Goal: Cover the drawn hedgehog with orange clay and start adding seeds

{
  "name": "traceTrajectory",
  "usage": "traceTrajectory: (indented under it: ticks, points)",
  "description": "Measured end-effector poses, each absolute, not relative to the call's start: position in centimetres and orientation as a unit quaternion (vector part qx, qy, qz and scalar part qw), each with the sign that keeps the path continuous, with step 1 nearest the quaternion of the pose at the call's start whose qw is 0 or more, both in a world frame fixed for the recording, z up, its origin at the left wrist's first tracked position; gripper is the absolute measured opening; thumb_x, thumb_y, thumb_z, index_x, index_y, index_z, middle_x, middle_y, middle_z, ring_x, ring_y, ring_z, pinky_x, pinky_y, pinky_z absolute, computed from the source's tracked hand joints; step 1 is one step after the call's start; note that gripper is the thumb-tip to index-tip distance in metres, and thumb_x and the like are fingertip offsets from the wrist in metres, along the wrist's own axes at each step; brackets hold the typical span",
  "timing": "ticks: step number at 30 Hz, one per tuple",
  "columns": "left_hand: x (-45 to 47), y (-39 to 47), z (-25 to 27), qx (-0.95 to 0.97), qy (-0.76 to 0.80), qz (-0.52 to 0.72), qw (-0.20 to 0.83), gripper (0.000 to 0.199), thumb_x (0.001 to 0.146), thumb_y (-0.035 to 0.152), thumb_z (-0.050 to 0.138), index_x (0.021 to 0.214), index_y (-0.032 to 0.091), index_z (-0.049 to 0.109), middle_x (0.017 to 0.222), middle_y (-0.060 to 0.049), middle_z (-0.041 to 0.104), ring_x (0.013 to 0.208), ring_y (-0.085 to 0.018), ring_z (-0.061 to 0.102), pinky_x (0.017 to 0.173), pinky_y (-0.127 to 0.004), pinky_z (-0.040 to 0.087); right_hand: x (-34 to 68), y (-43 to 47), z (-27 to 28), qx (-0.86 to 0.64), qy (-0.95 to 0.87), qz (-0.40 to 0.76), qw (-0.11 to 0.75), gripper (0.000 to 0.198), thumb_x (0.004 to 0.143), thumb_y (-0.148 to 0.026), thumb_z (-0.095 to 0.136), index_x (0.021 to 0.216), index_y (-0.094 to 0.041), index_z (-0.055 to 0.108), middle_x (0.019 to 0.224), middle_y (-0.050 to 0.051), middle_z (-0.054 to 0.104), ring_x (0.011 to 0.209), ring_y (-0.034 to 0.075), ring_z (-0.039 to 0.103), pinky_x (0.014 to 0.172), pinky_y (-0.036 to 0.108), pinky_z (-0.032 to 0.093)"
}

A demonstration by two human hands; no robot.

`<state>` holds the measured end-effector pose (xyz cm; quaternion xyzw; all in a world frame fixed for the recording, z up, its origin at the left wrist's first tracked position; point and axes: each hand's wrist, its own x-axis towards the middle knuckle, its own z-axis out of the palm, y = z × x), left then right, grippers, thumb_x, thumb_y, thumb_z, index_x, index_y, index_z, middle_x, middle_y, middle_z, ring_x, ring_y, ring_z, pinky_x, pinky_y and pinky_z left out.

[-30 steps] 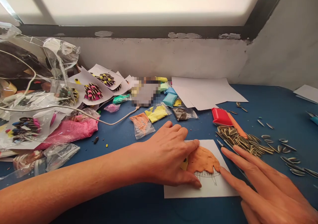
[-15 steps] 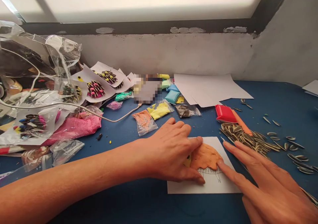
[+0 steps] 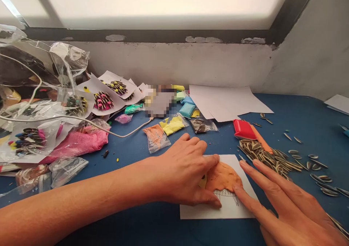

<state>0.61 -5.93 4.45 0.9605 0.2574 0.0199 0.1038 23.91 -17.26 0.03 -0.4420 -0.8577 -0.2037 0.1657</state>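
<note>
Orange modelling clay (image 3: 222, 177) is spread in a bumpy dome over an ink drawing on a white card (image 3: 191, 212). Below its lower edge, drawn scallops and legs show. My left hand (image 3: 188, 173) rests on the card's left side, index finger on the clay's upper left edge and thumb apart on the paper below. A bit of yellow clay (image 3: 203, 181) peeks out under that hand. From the right, my right hand (image 3: 283, 198) touches the clay's right edge with one fingertip, its other fingers stretched out and spread.
Sunflower seeds (image 3: 261, 153) lie piled and scattered right, beside a red clay packet (image 3: 243, 129) and an orange stick (image 3: 262, 138). White sheets (image 3: 220, 100) lie behind. Clay packets (image 3: 174, 124), a white cable (image 3: 120, 134) and finished seed-and-clay figures (image 3: 103, 101) stand left.
The whole view has shifted slightly, so the scene sits a little lower and further left. Both hands keep nearly the same pose on the card and clay.
</note>
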Motion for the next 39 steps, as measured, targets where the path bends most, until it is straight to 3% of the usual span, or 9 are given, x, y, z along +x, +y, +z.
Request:
traceTrajectory:
  ticks: [10,18,20,23,26,28,33,36,39]
  points:
    - [0.6,-5.7,4.2,0.961,0.253,0.026,0.105,0.069,0.082,0.073,0.06,0.123,0.018,0.061,0.095,-0.007,0.052,0.087,-0.024,0.049,0.09,-0.042,0.035,24.8,-17.2,-0.7,-0.429,-0.858,-0.194,0.203,0.043,0.085,-0.004,0.048,0.124,-0.014,0.063,0.151,0.019,0.049,0.14,0.037,0.042,0.107,0.053,0.035]
    - [0.2,-6.0,5.0,0.963,0.23,0.077,0.115,0.082,0.08,0.062,0.069,0.143,0.013,0.047,0.106,-0.011,0.054,0.094,-0.026,0.05,0.091,-0.044,0.039,24.6,-17.1,0.3,-0.475,-0.829,-0.163,0.247,0.048,0.086,-0.009,0.047,0.133,-0.019,0.057,0.15,0.01,0.049,0.137,0.032,0.047,0.111,0.05,0.035]
    - [0.2,-6.2,5.9,0.953,0.234,0.095,0.168,0.068,0.089,0.048,0.065,0.145,0.014,0.046,0.108,-0.012,0.056,0.097,-0.026,0.051,0.091,-0.043,0.041,24.6,-17.0,0.5,-0.5,-0.809,-0.158,0.265,0.042,0.089,-0.013,0.049,0.13,-0.019,0.058,0.143,0.01,0.056,0.133,0.031,0.051,0.111,0.049,0.037]
    - [0.4,-6.3,7.0,0.884,0.249,0.165,0.359,0.047,0.096,0.018,0.048,0.143,0.016,0.049,0.108,-0.011,0.062,0.099,-0.021,0.056,0.09,-0.035,0.046,24.6,-16.6,0.7,-0.499,-0.797,-0.168,0.295,0.035,0.09,-0.02,0.058,0.125,-0.019,0.06,0.131,0.009,0.064,0.122,0.028,0.059,0.107,0.044,0.042]
    - [1.1,-6.4,7.2,0.723,0.249,0.204,0.611,0.04,0.097,0.015,0.046,0.136,0.015,0.054,0.105,-0.009,0.068,0.091,-0.016,0.063,0.081,-0.029,0.051,24.1,-16.3,1.5,-0.478,-0.795,-0.148,0.343,0.023,0.086,-0.022,0.066,0.11,-0.022,0.064,0.12,0.005,0.068,0.109,0.022,0.065,0.098,0.037,0.048]
    - [1.5,-6.5,6.9,0.621,0.256,0.198,0.714,0.038,0.097,0.016,0.05,0.135,0.012,0.053,0.109,-0.012,0.069,0.087,-0.015,0.066,0.081,-0.029,0.052,23.4,-16.3,2.4,-0.497,-0.796,-0.105,0.329,0.007,0.089,-0.021,0.063,0.094,-0.026,0.064,0.115,0.001,0.069,0.106,0.02,0.065,0.095,0.035,0.048]
    - [2.0,-7.2,6.6,0.52,0.231,0.197,0.798,0.041,0.096,0.017,0.056,0.136,0.01,0.051,0.115,-0.018,0.069,0.097,-0.02,0.069,0.091,-0.035,0.052,21.1,-15.5,4.5,-0.454,-0.81,-0.156,0.337,0.021,0.087,-0.031,0.069,0.105,-0.023,0.064,0.122,0.005,0.066,0.114,0.021,0.062,0.102,0.034,0.044]
    - [1.9,-7.6,6.7,0.548,0.206,0.184,0.79,0.035,0.099,0.024,0.055,0.132,0.014,0.058,0.113,-0.017,0.07,0.104,-0.023,0.068,0.084,-0.03,0.049,20.2,-14.7,5.2,-0.458,-0.816,-0.155,0.318,0.012,0.09,-0.034,0.066,0.092,-0.023,0.063,0.123,0.008,0.067,0.119,0.022,0.062,0.099,0.034,0.047]
    - [1.6,-7.6,6.7,0.576,0.205,0.177,0.772,0.034,0.101,0.031,0.051,0.13,0.016,0.06,0.116,-0.016,0.069,0.101,-0.022,0.067,0.075,-0.026,0.044,20.1,-14.2,5.4,-0.448,-0.822,-0.128,0.327,0.004,0.093,-0.028,0.061,0.092,-0.024,0.062,0.121,0.006,0.068,0.12,0.02,0.062,0.099,0.031,0.048]
